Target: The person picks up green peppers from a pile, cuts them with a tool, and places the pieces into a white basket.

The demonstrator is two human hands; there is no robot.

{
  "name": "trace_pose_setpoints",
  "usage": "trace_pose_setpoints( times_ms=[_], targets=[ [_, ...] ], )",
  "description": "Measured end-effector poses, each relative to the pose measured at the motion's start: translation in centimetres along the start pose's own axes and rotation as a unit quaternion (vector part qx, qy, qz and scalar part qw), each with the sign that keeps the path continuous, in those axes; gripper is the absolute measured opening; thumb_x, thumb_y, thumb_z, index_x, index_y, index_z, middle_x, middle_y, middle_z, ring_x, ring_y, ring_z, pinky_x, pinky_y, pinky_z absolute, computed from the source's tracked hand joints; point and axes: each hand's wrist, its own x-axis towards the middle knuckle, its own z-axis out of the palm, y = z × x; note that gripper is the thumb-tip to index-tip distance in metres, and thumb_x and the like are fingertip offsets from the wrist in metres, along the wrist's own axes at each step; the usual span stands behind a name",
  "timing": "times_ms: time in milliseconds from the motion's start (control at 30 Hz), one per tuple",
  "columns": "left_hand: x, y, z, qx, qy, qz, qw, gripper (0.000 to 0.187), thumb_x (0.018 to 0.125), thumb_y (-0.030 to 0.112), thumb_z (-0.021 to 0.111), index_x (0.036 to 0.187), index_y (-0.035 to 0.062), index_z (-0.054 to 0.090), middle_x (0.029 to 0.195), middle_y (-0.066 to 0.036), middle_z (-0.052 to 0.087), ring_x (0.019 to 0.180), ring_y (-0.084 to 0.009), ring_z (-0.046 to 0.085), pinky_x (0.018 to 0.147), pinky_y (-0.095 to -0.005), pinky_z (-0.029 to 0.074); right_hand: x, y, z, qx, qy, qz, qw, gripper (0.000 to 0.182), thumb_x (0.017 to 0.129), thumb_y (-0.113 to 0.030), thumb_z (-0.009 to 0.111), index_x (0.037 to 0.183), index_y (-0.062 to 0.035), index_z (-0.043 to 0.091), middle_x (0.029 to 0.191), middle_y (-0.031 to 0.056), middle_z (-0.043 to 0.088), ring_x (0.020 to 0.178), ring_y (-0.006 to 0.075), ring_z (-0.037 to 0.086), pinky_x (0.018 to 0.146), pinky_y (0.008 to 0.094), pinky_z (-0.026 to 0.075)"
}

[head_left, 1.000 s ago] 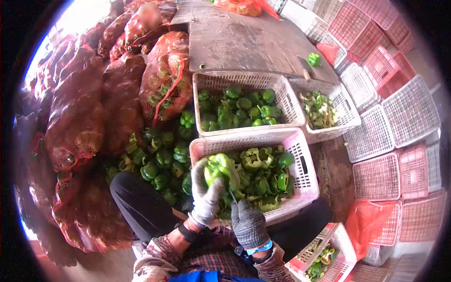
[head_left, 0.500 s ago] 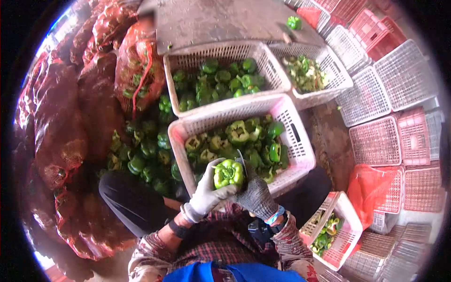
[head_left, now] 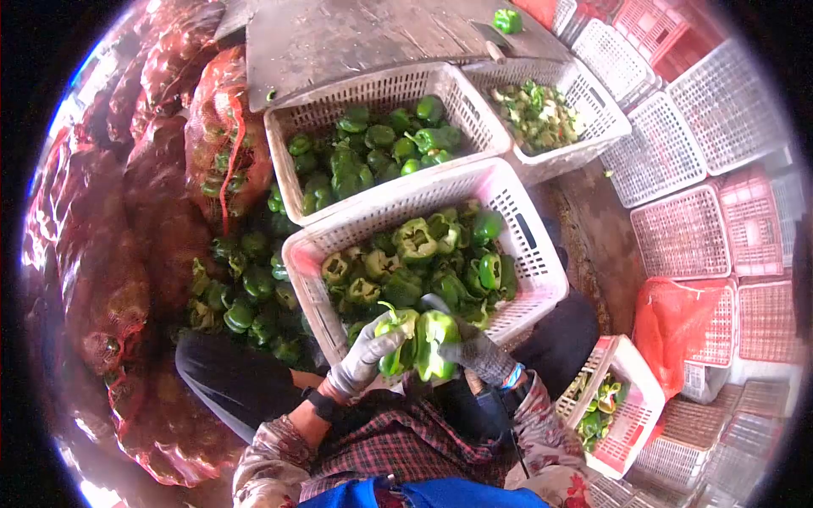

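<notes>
A green bell pepper is parted into two pieces between my hands, its pale inside showing. My left hand, in a whitish glove, grips the left piece with the stem. In a dark grey glove, my right hand is closed on the right piece. A brown handle shows just below the right hand, the rest of it partly hidden. Both hands are over the near edge of a white plastic crate holding several cut, hollowed peppers.
Behind stands a crate of whole peppers, with a crate of trimmings beside it. Loose peppers and filled red mesh sacks lie at left. A knife and one pepper rest on a board. Stacked crates line the right.
The whole pepper has come apart into two pieces, one in each hand. The knife blade that stood up by my right hand no longer shows there. The view has shifted slightly.
</notes>
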Motion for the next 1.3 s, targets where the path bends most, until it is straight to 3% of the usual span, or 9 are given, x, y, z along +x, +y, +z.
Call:
trace_pose_setpoints(
  times_ms=[133,233,300,433,733,833,1133,1233,1300],
  targets=[
    [-0.1,0.9,0.6,0.192,0.099,0.079,0.973,0.056,0.081,0.026,0.074,0.125,0.0039,0.047,0.109,-0.003,0.059,0.096,-0.0127,0.057,0.082,-0.0313,0.049,-1.0,-0.4,1.4,-0.262,0.347,-0.064,0.898,0.046,0.082,-0.020,0.072,0.121,-0.0013,0.055,0.108,0.0153,0.065,0.097,0.0277,0.064,0.088,0.0369,0.051],
    [-0.8,1.1,0.8,0.570,0.149,0.143,0.795,0.068,0.068,0.025,0.078,0.125,0.0049,0.046,0.108,-0.015,0.057,0.097,-0.0339,0.060,0.081,-0.0395,0.050,-0.6,-1.9,5.3,-0.238,0.205,-0.067,0.947,0.056,0.083,-0.034,0.071,0.125,-0.0037,0.052,0.106,0.0197,0.065,0.094,0.0315,0.066,0.081,0.0387,0.053],
    [-1.5,0.0,0.7,0.618,0.108,0.199,0.753,0.070,0.066,0.025,0.078,0.125,0.0051,0.045,0.110,-0.017,0.055,0.099,-0.0379,0.058,0.082,-0.0423,0.049,0.0,-2.8,6.7,-0.345,0.146,0.115,0.920,0.054,0.084,-0.040,0.068,0.126,-0.0101,0.051,0.102,0.0185,0.065,0.092,0.0391,0.063,0.077,0.0436,0.052],
    [-3.1,0.6,1.4,0.652,0.103,0.168,0.732,0.072,0.066,0.022,0.077,0.127,0.0044,0.043,0.114,-0.017,0.054,0.105,-0.0373,0.055,0.084,-0.0423,0.049,0.3,1.1,7.9,-0.307,0.198,-0.047,0.930,0.044,0.086,-0.036,0.066,0.119,-0.0101,0.053,0.102,0.0193,0.064,0.092,0.0377,0.063,0.078,0.0438,0.051],
    [-2.4,-1.4,0.5,0.258,0.022,0.093,0.961,0.065,0.077,0.003,0.073,0.132,0.0075,0.039,0.118,-0.007,0.054,0.101,-0.0138,0.054,0.087,-0.0284,0.048,-0.6,1.8,7.0,0.079,0.151,0.007,0.985,0.044,0.095,-0.024,0.044,0.132,-0.0008,0.047,0.124,0.0100,0.056,0.108,0.0180,0.052,0.095,0.0320,0.041],
    [-2.4,0.3,0.5,0.085,0.097,0.004,0.992,0.065,0.079,0.002,0.071,0.135,0.0086,0.039,0.123,-0.006,0.051,0.105,-0.0154,0.052,0.089,-0.0277,0.047,-0.6,1.0,6.2,-0.108,0.158,-0.077,0.979,0.045,0.094,-0.018,0.043,0.135,-0.0004,0.044,0.125,0.0122,0.057,0.101,0.0178,0.056,0.088,0.0314,0.046],
    [1.4,3.7,-3.9,0.703,0.309,0.143,0.625,0.087,0.068,0.028,0.079,0.140,0.0076,0.036,0.134,-0.022,0.041,0.118,-0.0422,0.044,0.098,-0.0470,0.041,2.1,-4.0,1.0,0.012,0.244,-0.065,0.968,0.055,0.092,-0.010,0.059,0.142,-0.0102,0.036,0.107,0.0038,0.060,0.066,0.0063,0.056,0.053,0.0193,0.048],
    [-0.2,4.8,-5.0,0.430,0.188,0.068,0.880,0.052,0.079,0.014,0.074,0.125,0.0014,0.055,0.118,-0.015,0.058,0.107,-0.0230,0.058,0.089,-0.0343,0.049,4.2,-13.4,-4.0,0.283,0.171,-0.002,0.944,0.048,0.091,-0.029,0.057,0.131,-0.0058,0.045,0.101,0.0066,0.059,0.059,0.0158,0.060,0.043,0.0247,0.045],
    [-2.5,8.2,-4.3,0.292,0.259,0.073,0.918,0.032,0.085,0.006,0.066,0.115,-0.0005,0.062,0.108,-0.008,0.065,0.099,-0.0121,0.058,0.087,-0.0282,0.048,9.0,-17.8,-8.8,-0.070,0.308,-0.149,0.937,0.049,0.093,-0.031,0.055,0.134,-0.0065,0.043,0.103,0.0076,0.058,0.061,0.0153,0.059,0.043,0.0238,0.045]
  ],
)
